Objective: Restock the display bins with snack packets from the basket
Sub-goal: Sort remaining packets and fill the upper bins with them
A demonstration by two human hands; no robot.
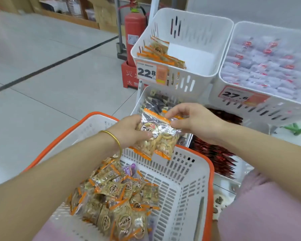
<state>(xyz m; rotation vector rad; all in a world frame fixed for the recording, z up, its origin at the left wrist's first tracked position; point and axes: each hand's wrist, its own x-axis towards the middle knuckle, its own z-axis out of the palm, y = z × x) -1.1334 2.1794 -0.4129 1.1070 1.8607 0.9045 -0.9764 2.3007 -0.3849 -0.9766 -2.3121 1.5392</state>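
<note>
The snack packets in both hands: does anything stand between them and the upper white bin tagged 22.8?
Nothing visible does. The left hand and right hand hold the snack packets in open air before the upper white bin; its top is open, with a few matching packets at its left side.

1. The pale tiled floor (42,58) is carrying everything here, a dark stripe (50,65) running across it.
2. A red fire extinguisher (135,32) is standing on the floor in a red stand (129,75).
3. Just beside it a white rack (140,87) is standing, holding the left bin (189,82) and right bin (268,110) on top.
4. Brown boxes (104,14) are sitting at the far edge.
</note>
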